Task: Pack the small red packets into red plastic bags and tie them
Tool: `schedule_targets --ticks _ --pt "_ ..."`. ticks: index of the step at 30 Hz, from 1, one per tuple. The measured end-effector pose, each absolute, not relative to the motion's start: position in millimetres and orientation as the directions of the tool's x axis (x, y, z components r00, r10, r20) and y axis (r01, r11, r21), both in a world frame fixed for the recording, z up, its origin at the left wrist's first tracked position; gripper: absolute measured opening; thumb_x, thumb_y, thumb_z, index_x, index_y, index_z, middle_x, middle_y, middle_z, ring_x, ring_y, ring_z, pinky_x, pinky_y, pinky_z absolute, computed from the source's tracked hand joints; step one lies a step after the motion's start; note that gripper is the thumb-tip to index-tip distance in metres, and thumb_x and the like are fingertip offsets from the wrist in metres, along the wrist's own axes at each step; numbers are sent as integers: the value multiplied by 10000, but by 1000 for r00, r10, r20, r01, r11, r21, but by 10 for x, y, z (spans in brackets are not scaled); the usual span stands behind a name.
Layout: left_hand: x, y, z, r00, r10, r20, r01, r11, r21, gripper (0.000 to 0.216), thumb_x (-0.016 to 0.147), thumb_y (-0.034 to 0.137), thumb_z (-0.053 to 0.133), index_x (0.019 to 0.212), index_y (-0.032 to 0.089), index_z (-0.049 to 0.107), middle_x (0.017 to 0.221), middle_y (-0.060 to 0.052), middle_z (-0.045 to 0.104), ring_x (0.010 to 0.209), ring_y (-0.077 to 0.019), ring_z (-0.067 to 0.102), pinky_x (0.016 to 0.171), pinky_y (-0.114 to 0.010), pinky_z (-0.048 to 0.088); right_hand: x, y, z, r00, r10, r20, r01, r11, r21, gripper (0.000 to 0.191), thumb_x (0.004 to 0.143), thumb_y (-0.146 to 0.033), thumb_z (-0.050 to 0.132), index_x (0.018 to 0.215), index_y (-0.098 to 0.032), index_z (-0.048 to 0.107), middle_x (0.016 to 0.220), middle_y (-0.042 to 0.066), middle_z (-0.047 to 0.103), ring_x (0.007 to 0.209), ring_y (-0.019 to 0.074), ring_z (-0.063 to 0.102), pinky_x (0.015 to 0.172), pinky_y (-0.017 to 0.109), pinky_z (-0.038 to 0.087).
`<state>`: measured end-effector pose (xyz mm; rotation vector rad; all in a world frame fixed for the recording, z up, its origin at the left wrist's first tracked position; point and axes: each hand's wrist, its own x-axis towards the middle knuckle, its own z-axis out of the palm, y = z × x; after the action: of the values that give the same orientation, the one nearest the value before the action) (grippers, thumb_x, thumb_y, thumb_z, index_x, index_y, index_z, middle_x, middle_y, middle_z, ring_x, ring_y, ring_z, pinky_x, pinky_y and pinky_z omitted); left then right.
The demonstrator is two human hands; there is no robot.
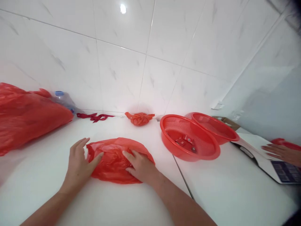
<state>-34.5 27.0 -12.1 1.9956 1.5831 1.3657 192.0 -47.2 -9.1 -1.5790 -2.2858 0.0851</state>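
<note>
A red plastic bag [115,169] lies loosely spread and crumpled on the white table before me. My left hand [81,160] is open at its left edge, thumb over the plastic and fingers spread. On the bag's right part rests my right hand [141,166], its thumb and forefinger apart; the other fingers are partly hidden. What the bag contains, if anything, I cannot make out.
A red colander [169,122] with small red packets and a red basin [225,133] stand right. Another person's hand [282,152] is over a scale [261,153]. Along the wall are a knotted red bag [139,119], dark red ribbon [94,116], bottle [61,99] and large red bag [30,116].
</note>
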Motion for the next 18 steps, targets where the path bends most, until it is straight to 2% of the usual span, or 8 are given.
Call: schedule_targets --ticks 3,5,7,9,11,13,15,18 --pt "-352 280 -143 -84 970 229 489 -159 858 716 766 516 589 1363 234 313 1378 -115 413 1142 -298 521 864 -430 509 1822 -599 -58 -370 819 439 894 442 -73 332 885 -252 476 1199 -210 577 1322 117 515 1111 220 559 895 342 499" --pt "-387 308 -163 -100 982 157 452 -96 887 632 773 516 579 1313 259 373 1309 -76 497 1067 -278 566 825 -414 522 1799 -697 -9 -385 739 552 877 479 -30 272 879 -180 436 1045 -206 650 1140 91 616 944 172 610 790 290 527" --pt "-421 337 -179 -112 988 110 416 -54 908 527 774 480 586 1236 270 446 1202 -48 574 972 -253 606 748 -369 539 1867 -777 78 -327 675 662 883 468 -41 275 863 -153 428 1006 -208 657 1021 81 628 845 152 605 715 268 528" --pt "-440 350 -180 -121 991 49 367 -2 930 451 766 440 597 1171 274 488 1100 -33 616 879 -231 633 653 -320 543 2054 -830 207 -191 614 766 927 369 -65 277 864 -184 446 1062 -209 637 1063 101 591 923 181 586 767 309 520" --pt "-453 345 -169 -141 990 -1 310 45 950 442 747 449 615 1132 271 490 1050 -31 626 826 -222 644 592 -295 539 2353 -868 356 -25 559 829 981 174 -88 320 871 -248 472 1167 -209 585 1194 132 524 1088 242 528 892 405 475" --pt "-473 332 -158 -156 987 -38 244 75 967 459 733 496 621 1101 258 483 1019 -35 632 800 -221 651 567 -288 537 2709 -923 482 116 567 816 993 -48 -108 430 874 -335 483 1281 -197 495 1316 154 455 1201 292 453 969 491 410" --pt "-504 325 -165 -167 983 -78 182 108 977 443 726 535 618 1042 246 505 951 -29 651 764 -220 657 555 -283 531 3044 -1026 538 184 627 757 978 -190 -80 507 862 -433 495 1295 -169 475 1334 175 462 1203 331 453 947 533 414" --pt "-553 336 -206 -166 979 -121 124 142 982 400 724 564 611 946 233 569 838 -14 672 695 -207 650 524 -265 510 3351 -1273 451 169 820 546 984 -172 -45 382 914 -402 416 1201 -188 549 1146 120 625 1020 271 592 833 443 501"
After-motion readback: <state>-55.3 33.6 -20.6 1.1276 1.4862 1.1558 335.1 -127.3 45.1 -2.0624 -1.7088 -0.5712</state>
